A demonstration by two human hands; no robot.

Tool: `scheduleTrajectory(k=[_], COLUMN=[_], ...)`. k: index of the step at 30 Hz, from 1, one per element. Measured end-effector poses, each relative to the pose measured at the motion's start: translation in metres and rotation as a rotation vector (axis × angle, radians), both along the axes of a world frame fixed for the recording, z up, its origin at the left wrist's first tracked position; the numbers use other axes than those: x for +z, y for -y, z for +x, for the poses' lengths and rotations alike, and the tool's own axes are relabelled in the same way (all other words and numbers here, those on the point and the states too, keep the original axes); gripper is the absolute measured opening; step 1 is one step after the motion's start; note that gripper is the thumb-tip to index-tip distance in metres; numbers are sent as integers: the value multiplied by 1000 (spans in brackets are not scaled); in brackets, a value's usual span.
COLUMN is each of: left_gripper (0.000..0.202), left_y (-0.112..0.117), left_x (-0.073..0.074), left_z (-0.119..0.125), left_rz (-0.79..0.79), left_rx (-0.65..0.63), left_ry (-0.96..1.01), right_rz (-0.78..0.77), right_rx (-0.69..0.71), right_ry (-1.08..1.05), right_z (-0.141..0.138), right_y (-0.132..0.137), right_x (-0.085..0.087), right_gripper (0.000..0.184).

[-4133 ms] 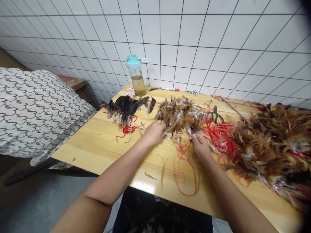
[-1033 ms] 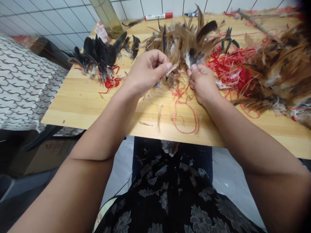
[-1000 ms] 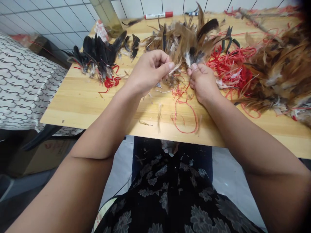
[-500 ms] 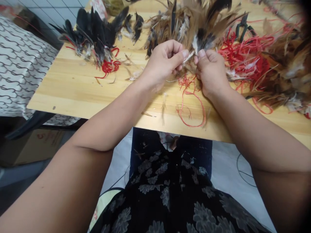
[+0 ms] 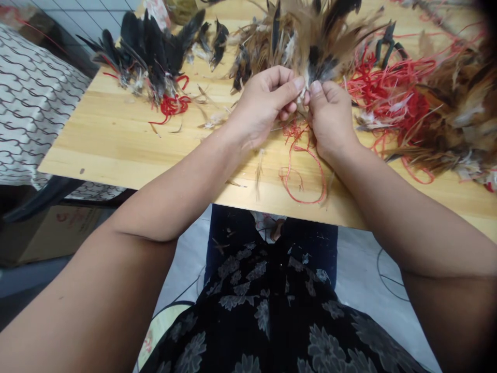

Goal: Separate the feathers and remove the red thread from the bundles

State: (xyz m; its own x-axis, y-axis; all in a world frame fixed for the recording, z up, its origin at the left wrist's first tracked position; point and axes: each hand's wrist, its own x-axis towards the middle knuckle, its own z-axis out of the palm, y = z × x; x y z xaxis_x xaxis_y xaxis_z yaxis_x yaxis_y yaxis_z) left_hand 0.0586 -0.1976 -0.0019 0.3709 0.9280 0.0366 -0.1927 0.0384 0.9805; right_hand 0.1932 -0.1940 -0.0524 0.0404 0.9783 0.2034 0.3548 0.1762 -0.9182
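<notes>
Thumb and fingers of my left hand (image 5: pixel 272 98) pinch the pale lower end of some brown and black feathers (image 5: pixel 315 54). Close beside it, almost touching, my right hand (image 5: pixel 332 111) is closed on the same feathers near their base. The feather tips fan upward, away from me. Exactly how many feathers each hand grips is hidden by the fingers. Below the hands a loop of thin red string (image 5: pixel 305 199) lies on the wooden table (image 5: pixel 104 150). Behind the hands spreads a row of brown feathers (image 5: pixel 256 49).
Black feathers (image 5: pixel 155 57) with red string lie at the left. A red string tangle (image 5: pixel 404 85), dark-handled pliers (image 5: pixel 386 44) and a brown feather pile (image 5: pixel 462 103) are at the right. A patterned cloth (image 5: pixel 31 103) hangs beside the table; a cardboard box (image 5: pixel 58 228) is below.
Both hands have drawn closer together, the right one shifting slightly left. The pale feather end, earlier slanting between the fingertips, is now gathered with the other feathers.
</notes>
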Motion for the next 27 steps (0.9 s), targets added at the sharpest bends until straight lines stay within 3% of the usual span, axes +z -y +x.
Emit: scheduleTrajectory(k=[3, 9, 19, 27], left_gripper=[22, 19, 25, 27], left_y=[0, 3, 4, 1], left_x=[-2, -1, -2, -4], left_z=[3, 4, 4, 7], left_rz=[-9, -17, 30, 40], left_rx=[43, 93, 42, 105], left_ry=[-29, -88, 0, -62], right_rz=[12, 46, 93, 113], right_rx=[-107, -177, -185, -206], right_ry=[-50, -88, 64, 93], right_z=[-7, -12, -12, -10], right_y=[4, 8, 11, 17], right_x=[7, 10, 13, 18], right_gripper=[52, 44, 33, 24])
